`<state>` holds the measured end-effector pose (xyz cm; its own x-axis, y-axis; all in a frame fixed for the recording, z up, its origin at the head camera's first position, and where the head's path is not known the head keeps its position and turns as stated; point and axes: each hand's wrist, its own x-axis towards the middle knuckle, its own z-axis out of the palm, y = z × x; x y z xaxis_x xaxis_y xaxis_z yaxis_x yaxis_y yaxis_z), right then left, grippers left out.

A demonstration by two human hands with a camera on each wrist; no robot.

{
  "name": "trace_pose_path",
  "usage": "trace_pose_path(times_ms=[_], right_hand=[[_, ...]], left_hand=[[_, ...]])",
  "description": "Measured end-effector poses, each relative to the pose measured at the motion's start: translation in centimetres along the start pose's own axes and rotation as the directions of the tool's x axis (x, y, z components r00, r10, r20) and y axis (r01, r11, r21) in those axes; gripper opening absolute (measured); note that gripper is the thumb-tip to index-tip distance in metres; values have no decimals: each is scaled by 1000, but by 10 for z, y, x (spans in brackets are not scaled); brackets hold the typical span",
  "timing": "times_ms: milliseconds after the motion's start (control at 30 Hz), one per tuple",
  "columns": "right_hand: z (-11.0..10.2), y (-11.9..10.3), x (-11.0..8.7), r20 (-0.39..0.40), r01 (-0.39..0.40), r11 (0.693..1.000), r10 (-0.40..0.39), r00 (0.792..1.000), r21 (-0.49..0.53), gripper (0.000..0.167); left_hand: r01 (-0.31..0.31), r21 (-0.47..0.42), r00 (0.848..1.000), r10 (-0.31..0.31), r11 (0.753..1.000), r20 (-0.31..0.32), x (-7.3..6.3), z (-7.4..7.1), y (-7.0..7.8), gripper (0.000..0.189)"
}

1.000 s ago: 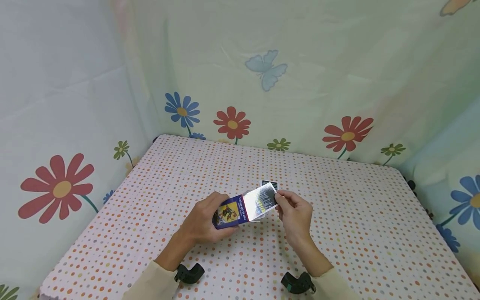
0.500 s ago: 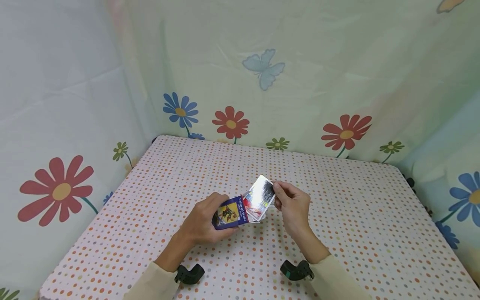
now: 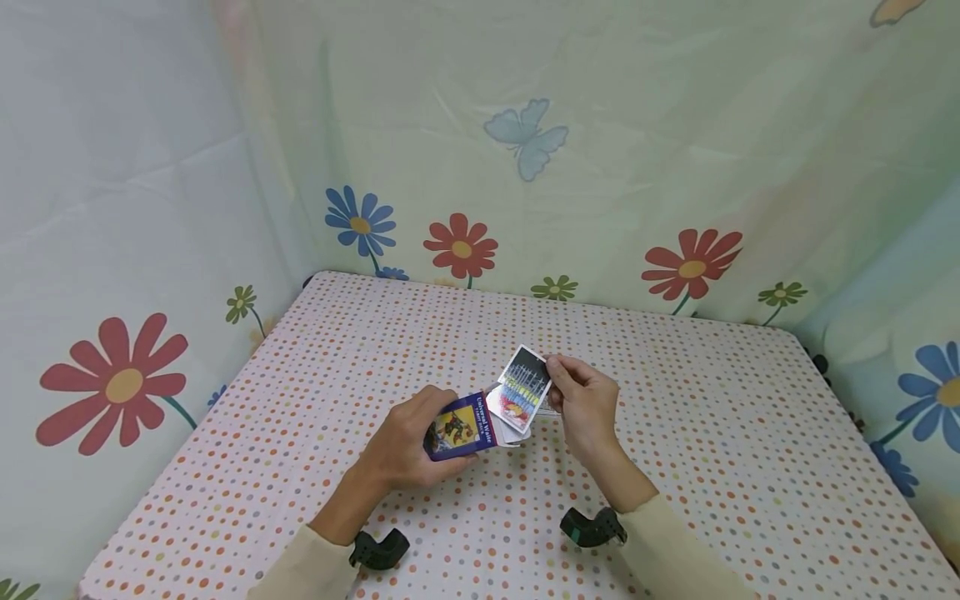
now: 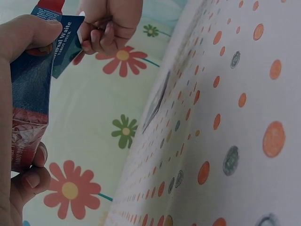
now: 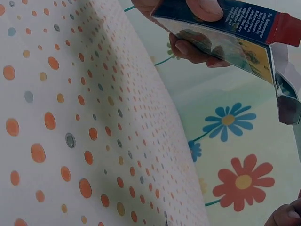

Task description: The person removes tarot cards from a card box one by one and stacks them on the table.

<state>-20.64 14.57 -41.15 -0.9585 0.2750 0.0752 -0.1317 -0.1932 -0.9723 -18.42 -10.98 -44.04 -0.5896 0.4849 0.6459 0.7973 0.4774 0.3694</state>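
In the head view, my left hand (image 3: 408, 440) grips a purple-blue tarot card box (image 3: 459, 427) with a yellow picture, its end flaps open toward the right. My right hand (image 3: 588, 408) pinches the right edge of a tarot card (image 3: 522, 387), white-bordered and black at the top, with yellow, blue and red below. That card slants over the pale flap at the box's mouth. Below the right hand, a flat item (image 4: 159, 101) lies on the cloth, mostly hidden in the head view. The right wrist view shows the box's red flap (image 5: 286, 29) sticking out.
A white cloth (image 3: 360, 333) with coloured dots covers the table. Pale curtains (image 3: 420, 108) printed with flowers and a butterfly stand behind it and at both sides. Each wrist bears a black strapped device (image 3: 380, 549).
My right hand has drawn the card from the box's mouth, shifting slightly up and turning it more upright, so its picture shows. My left hand and the box have stayed nearly still.
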Motion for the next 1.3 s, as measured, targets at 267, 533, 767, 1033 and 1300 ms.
trace_pose_path(times_ms=[267,533,767,1033,1300], right_hand=[[-6,6,16,-21,35,999,-36,999,-38,28],[-16,15,36,-32,12,998,-15,999,-65,29],[-24,21,55,-21,12,987,-16,1000,-159,28],[-35,33,73,-2,12,957,-13,1000,-291,28],[-41,40,85,47,40,871,-19,999,-490,29]], left_hand=[[-2,13,1000,2,1000,5,0,0,-2,66],[2,7,1000,-3,1000,11,0,-1,-1,66],[-16,-2,1000,16,1000,-3,0,0,-2,65],[-30,-6,1000,30,1000,-10,-2,3,-3,64],[-6,-12,1000,6,1000,2,-2,3,-1,63]])
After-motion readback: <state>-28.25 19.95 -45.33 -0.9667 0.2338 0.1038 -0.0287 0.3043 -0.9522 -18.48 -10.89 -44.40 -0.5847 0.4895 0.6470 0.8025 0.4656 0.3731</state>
